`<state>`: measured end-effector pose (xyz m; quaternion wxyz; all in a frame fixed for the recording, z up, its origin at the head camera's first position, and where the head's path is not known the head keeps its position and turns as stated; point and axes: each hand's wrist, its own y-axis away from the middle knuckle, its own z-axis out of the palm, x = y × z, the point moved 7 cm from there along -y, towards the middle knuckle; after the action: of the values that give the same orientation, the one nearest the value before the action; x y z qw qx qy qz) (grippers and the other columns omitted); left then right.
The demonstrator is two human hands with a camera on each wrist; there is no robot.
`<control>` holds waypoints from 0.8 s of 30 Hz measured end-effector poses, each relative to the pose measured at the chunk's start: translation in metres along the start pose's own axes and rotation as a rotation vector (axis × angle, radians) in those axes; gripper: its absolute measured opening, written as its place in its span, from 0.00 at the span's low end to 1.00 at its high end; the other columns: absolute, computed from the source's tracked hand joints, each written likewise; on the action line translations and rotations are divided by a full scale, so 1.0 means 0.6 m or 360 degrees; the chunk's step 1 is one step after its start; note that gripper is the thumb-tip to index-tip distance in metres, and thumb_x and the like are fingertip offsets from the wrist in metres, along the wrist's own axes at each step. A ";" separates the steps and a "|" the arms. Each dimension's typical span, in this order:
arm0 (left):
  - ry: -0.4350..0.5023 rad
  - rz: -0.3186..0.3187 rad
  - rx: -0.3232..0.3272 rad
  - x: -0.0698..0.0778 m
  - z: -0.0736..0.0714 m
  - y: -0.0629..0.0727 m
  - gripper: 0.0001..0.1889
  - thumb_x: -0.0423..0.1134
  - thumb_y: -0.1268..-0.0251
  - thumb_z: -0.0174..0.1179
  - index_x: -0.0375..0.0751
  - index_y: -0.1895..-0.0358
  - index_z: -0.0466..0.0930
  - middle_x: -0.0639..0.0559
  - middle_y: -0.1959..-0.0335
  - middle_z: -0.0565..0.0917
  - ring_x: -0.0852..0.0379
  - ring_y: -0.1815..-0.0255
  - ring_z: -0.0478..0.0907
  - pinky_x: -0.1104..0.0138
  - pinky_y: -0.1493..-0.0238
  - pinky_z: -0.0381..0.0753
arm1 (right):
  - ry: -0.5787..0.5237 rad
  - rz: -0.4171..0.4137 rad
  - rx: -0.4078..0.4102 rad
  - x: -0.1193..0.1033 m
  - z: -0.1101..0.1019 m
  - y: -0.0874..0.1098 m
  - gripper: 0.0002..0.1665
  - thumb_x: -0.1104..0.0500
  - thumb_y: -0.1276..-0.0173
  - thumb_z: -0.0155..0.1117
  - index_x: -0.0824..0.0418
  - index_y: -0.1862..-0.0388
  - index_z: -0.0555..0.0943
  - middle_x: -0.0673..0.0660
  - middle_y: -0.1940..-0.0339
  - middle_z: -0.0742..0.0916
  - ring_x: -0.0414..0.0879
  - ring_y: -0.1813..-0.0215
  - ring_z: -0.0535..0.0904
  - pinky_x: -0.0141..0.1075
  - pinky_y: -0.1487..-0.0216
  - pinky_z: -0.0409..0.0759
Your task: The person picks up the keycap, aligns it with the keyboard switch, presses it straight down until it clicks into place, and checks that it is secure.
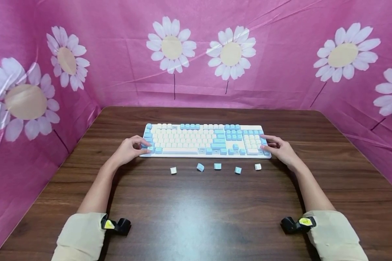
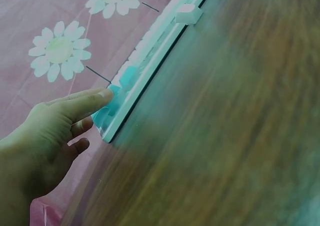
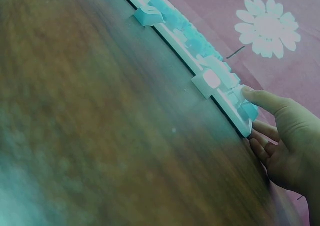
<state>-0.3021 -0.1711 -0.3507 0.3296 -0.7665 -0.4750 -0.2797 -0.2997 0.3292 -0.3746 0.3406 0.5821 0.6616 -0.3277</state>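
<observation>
A white keyboard with white and light-blue keys lies across the far part of the table. At its left end my left hand holds it, thumb on the blue corner keys and the other fingers around the side. My right hand grips the opposite end, its thumb over the number-pad edge and its fingertips along the side, as the right wrist view shows. Several loose keycaps lie in front of the keyboard, among them a white keycap, a blue keycap and another white keycap. Some key positions are bare.
The brown wooden table is bounded at the back and sides by a pink cloth printed with white daisies. Black wrist devices sit at the cuffs of both beige sleeves.
</observation>
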 end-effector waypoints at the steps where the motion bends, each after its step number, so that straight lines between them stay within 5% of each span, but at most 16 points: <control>1: 0.0000 0.0011 0.0004 0.000 -0.001 0.000 0.11 0.35 0.48 0.68 0.34 0.63 0.84 0.44 0.65 0.78 0.55 0.70 0.69 0.70 0.73 0.68 | -0.0001 -0.0001 0.0002 -0.001 0.000 0.000 0.35 0.49 0.37 0.62 0.60 0.33 0.66 0.65 0.38 0.70 0.54 0.42 0.67 0.27 0.55 0.68; 24: -0.0011 -0.0008 0.0029 -0.007 0.000 0.000 0.10 0.35 0.48 0.68 0.35 0.62 0.84 0.44 0.69 0.76 0.55 0.72 0.68 0.70 0.74 0.67 | 0.0008 0.0007 0.0007 -0.007 0.000 0.002 0.34 0.50 0.36 0.62 0.61 0.34 0.67 0.66 0.38 0.70 0.54 0.43 0.67 0.26 0.58 0.68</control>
<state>-0.3040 -0.1736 -0.3539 0.3344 -0.7632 -0.4805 -0.2735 -0.2981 0.3267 -0.3711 0.3384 0.5852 0.6604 -0.3269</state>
